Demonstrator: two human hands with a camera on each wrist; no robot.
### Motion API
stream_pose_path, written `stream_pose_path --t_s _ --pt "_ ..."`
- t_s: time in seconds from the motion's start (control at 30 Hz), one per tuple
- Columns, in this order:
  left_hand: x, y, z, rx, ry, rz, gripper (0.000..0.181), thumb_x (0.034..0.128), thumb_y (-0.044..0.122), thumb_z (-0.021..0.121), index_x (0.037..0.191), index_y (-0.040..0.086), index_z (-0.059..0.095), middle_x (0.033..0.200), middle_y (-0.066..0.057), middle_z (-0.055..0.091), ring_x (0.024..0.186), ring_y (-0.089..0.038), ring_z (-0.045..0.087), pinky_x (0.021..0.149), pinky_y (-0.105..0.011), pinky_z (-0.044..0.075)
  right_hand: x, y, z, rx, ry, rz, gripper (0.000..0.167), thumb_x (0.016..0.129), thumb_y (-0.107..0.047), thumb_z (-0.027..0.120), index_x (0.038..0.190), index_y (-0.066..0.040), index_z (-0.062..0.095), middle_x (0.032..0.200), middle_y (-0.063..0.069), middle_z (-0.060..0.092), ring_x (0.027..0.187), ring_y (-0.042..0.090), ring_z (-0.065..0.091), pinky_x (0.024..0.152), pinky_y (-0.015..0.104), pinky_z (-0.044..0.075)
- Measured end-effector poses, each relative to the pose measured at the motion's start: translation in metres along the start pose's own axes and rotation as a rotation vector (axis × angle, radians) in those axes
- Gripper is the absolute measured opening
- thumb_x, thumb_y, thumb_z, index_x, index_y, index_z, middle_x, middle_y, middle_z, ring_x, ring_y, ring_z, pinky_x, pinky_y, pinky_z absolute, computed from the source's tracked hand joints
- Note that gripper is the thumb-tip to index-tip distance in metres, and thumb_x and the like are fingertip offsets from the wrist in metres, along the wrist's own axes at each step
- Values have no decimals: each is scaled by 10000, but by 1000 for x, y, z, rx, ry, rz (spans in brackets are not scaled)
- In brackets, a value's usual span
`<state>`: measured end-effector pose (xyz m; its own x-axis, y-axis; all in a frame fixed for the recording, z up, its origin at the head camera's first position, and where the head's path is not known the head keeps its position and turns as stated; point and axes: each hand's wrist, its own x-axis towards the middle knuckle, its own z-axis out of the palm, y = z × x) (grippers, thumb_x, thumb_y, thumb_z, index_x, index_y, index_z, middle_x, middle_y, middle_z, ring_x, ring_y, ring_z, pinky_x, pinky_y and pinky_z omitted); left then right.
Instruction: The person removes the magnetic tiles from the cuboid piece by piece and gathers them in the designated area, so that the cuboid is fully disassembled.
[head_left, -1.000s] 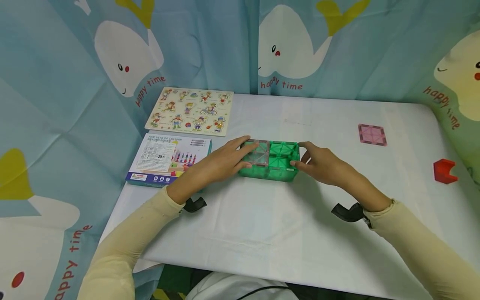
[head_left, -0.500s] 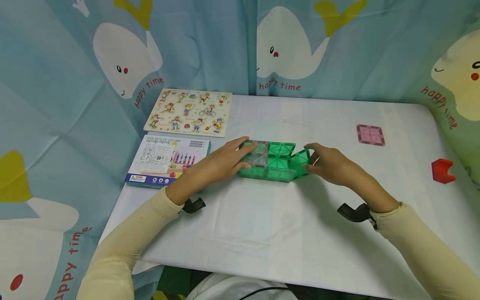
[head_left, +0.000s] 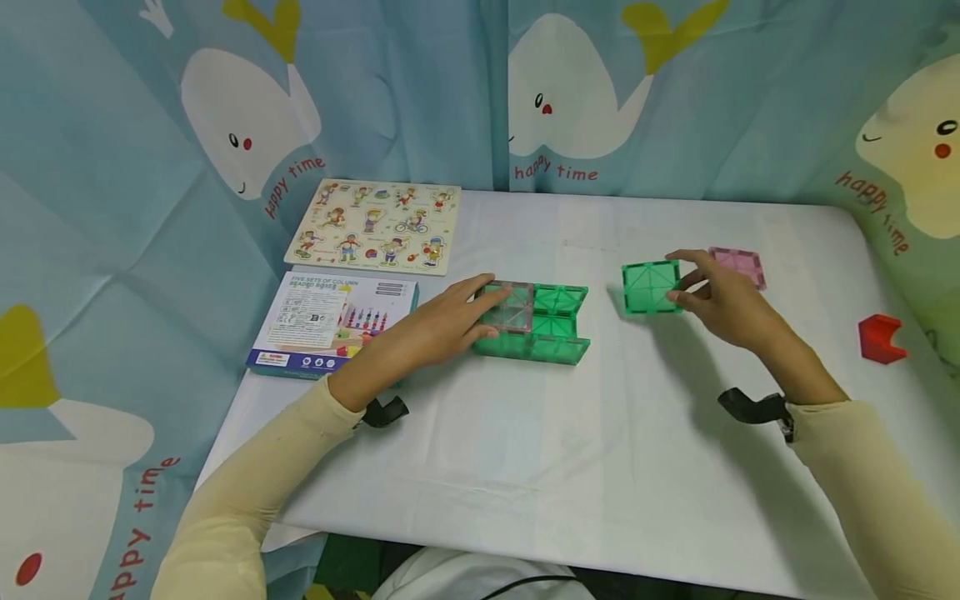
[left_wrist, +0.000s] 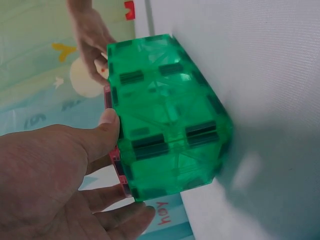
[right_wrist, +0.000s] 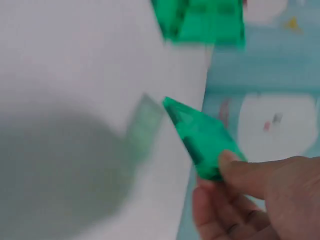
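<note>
A box of green magnetic tiles stands on the table in the head view, its right end open. One pink tile lies over the left part of its top. My left hand grips the box at its left end; in the left wrist view the thumb and fingers are at its edges. Off to the right, my right hand pinches a single green magnetic tile by its right edge, raised over the table. The right wrist view shows that tile tilted, between thumb and fingers, slightly blurred.
Partly behind my right hand lies another pink tile. A red notched piece is near the right edge. At the left are a picture puzzle board and a beaded-column box. Whale-print curtains hang behind the white table.
My right hand has pulled the green tile off the box's right end and carried it right, leaving that end open. The left hand has stayed on the box.
</note>
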<state>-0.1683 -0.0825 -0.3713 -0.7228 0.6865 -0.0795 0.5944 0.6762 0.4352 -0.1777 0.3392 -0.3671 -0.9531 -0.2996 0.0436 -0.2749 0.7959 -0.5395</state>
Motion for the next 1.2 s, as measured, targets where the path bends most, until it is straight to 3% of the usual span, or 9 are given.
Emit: stream_pose_path --t_s 0.17,0.33,0.47,0.57,0.8,1.07,1.2 --pt "0 1 0 -11 -2 -8 655 1110 364 545 1688 185 293 1752 -148 177 1607 -347 232 1271 -506 300 9 43 -15 -4 79 85 587 1065 -127 649 1583 -39 387 1236 380 624 1030 501 640 656 75 371" --pt "0 0 0 -21 -8 -11 656 1110 368 544 1689 193 291 1755 -141 170 1610 -345 225 1271 -507 298 16 73 -20 3 62 154 608 1089 -188 611 1610 -39 336 1288 392 567 1115 533 587 648 66 359" --pt "0 -1 0 -14 -2 -8 654 1109 366 547 1686 186 298 1749 -156 185 1608 -347 231 1269 -509 303 23 84 -21 -1 16 188 623 1105 -211 578 1627 -21 295 1330 422 526 1178 568 543 838 396 548" --pt "0 -1 1 -15 1 -9 651 1110 364 545 1686 185 300 1750 -154 183 1608 -346 231 1270 -507 300 28 87 -19 -3 -2 194 612 1108 -161 567 1622 0 277 1338 440 511 1210 588 520 902 667 468" --pt "0 0 1 -16 7 0 647 1112 361 543 1685 182 302 1751 -147 181 1604 -348 242 1269 -505 304 40 95 -13 -51 -40 184 552 1078 -82 594 1547 65 344 1215 388 474 1095 506 446 907 671 393" --pt "0 0 0 -9 2 -6 653 1109 356 550 1685 173 300 1747 -171 184 1605 -354 236 1270 -508 301 56 96 -25 -161 -180 212 539 1084 -173 589 1531 34 370 1356 494 344 1321 670 270 994 817 306" --pt "1 0 1 -16 -7 -15 663 1108 368 550 1688 180 291 1754 -156 166 1610 -348 223 1274 -504 295 60 94 -28 -202 -258 247 538 1094 -209 557 1543 25 374 1348 509 322 1295 687 281 969 829 327"
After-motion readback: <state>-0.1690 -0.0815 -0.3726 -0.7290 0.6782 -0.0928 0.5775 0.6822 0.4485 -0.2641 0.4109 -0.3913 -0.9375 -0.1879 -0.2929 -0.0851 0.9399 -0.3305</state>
